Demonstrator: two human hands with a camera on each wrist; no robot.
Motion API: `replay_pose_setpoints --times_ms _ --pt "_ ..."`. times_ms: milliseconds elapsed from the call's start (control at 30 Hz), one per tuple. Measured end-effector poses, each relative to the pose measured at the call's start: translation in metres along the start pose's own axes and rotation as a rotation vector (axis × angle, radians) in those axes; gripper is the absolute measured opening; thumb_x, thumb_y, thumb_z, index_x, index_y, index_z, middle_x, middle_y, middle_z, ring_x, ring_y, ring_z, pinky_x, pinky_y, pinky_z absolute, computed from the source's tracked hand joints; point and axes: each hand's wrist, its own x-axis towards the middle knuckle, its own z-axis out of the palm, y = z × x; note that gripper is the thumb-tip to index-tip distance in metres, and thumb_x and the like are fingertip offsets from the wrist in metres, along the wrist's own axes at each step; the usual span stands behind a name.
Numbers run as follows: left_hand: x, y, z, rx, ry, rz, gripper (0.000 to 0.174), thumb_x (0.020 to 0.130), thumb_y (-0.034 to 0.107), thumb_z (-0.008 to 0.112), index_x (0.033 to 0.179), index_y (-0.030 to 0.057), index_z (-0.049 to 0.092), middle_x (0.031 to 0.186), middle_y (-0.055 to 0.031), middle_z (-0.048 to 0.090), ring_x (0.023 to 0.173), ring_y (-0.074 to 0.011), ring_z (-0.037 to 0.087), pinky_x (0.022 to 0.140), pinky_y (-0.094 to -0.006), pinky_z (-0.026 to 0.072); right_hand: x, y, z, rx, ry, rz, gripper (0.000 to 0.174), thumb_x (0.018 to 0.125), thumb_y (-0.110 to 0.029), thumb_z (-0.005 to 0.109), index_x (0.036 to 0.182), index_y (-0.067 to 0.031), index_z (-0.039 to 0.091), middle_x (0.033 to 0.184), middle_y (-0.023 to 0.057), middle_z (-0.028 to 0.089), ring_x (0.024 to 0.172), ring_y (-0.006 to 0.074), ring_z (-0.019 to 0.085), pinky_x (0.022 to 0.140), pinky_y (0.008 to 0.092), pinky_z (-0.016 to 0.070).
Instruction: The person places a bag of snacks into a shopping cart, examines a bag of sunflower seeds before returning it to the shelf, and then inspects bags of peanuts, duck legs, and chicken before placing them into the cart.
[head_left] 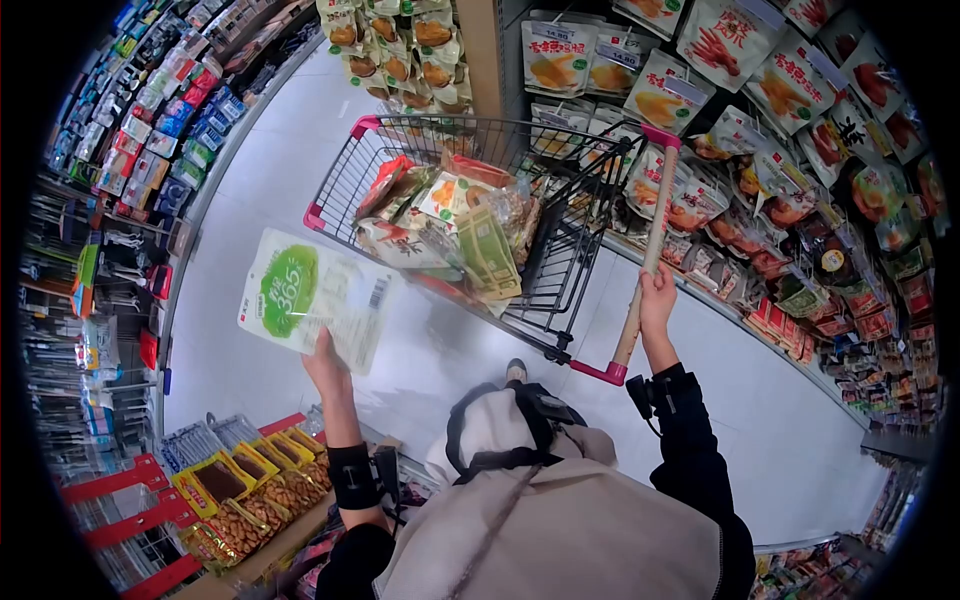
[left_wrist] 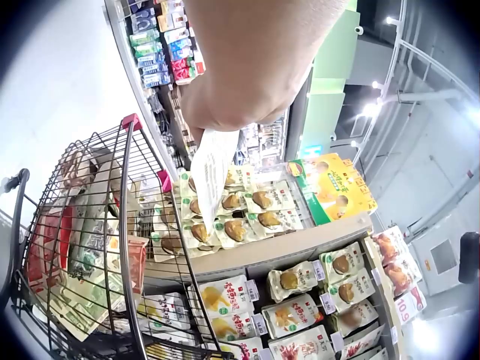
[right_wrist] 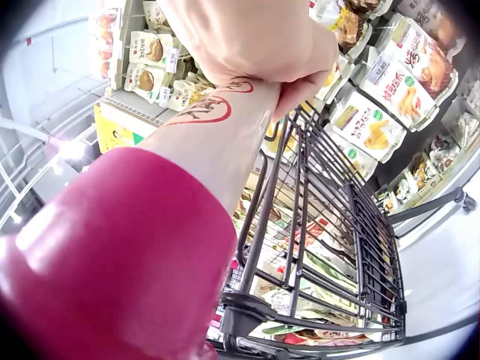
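Out to the left of the cart, my left hand pinches the lower edge of a flat white packet with a green print. In the left wrist view the same packet shows nearly edge-on below the hand. My right hand grips the pale cart handle, which has magenta ends. From close up, the right wrist view shows the fingers of that hand curled round the bar. Several food packets lie in the black wire shopping cart, a green one among them.
Shelves of hanging food packets line the right side, close to the cart. More pouches hang beyond its front end. On the left stands a shelf of small boxed goods, and a low rack with yellow snack packs sits near my left elbow.
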Motion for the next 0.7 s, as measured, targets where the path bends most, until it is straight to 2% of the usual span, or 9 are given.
replay_pose_setpoints --times_ms 100,200,300,500,600,700 --pt "0.008 0.000 0.008 0.019 -0.005 -0.010 0.042 0.083 -0.002 0.046 0.123 -0.0048 0.034 0.121 -0.0153 0.045 0.107 -0.0235 0.048 0.091 -0.0342 0.0374 -0.008 -0.015 -0.012 0.007 -0.010 0.019 0.030 0.079 -0.009 0.058 0.107 -0.0020 0.049 0.068 0.0003 0.054 0.060 0.0060 0.046 0.051 0.0210 0.0366" --pt "0.015 0.001 0.021 0.011 -0.054 0.011 0.041 0.084 -0.001 0.045 0.124 -0.0049 0.034 0.121 -0.0155 0.045 0.108 -0.0237 0.047 0.092 -0.0341 0.0371 -0.003 -0.002 -0.028 -0.091 0.011 0.019 0.031 0.079 -0.011 0.057 0.108 -0.0023 0.049 0.068 0.0002 0.053 0.058 0.0060 0.046 0.049 0.0211 0.0370" --pt "0.023 0.003 0.029 -0.024 -0.091 -0.020 0.043 0.083 -0.002 0.047 0.124 -0.0039 0.034 0.122 -0.0145 0.045 0.109 -0.0230 0.047 0.094 -0.0341 0.0370 -0.005 -0.002 -0.039 -0.077 0.000 0.039 0.031 0.079 -0.011 0.057 0.108 -0.0023 0.048 0.067 0.0000 0.053 0.057 0.0061 0.046 0.048 0.0212 0.0374" --pt "0.047 0.003 0.043 0.003 -0.153 -0.021 0.042 0.084 -0.001 0.044 0.125 -0.0054 0.032 0.123 -0.0158 0.044 0.109 -0.0242 0.047 0.092 -0.0346 0.0366 -0.004 0.004 -0.047 -0.091 -0.003 0.040 0.030 0.080 -0.011 0.056 0.107 -0.0023 0.048 0.067 0.0002 0.052 0.055 0.0063 0.046 0.046 0.0212 0.0375" --pt "0.065 0.004 0.051 -0.012 -0.183 -0.074 0.043 0.084 -0.001 0.044 0.125 -0.0054 0.032 0.123 -0.0155 0.044 0.109 -0.0241 0.046 0.092 -0.0344 0.0366 0.000 0.004 -0.049 -0.190 -0.010 -0.010 0.031 0.080 -0.011 0.055 0.109 -0.0024 0.047 0.066 0.0005 0.052 0.054 0.0067 0.046 0.046 0.0216 0.0384" --pt "0.097 0.001 0.053 0.013 -0.210 -0.083 0.044 0.084 -0.001 0.044 0.126 -0.0052 0.032 0.124 -0.0153 0.043 0.110 -0.0242 0.046 0.093 -0.0345 0.0365 -0.003 -0.012 -0.042 -0.145 -0.017 0.108 0.033 0.081 -0.011 0.054 0.111 -0.0030 0.044 0.065 0.0007 0.052 0.053 0.0073 0.046 0.046 0.0225 0.0408"
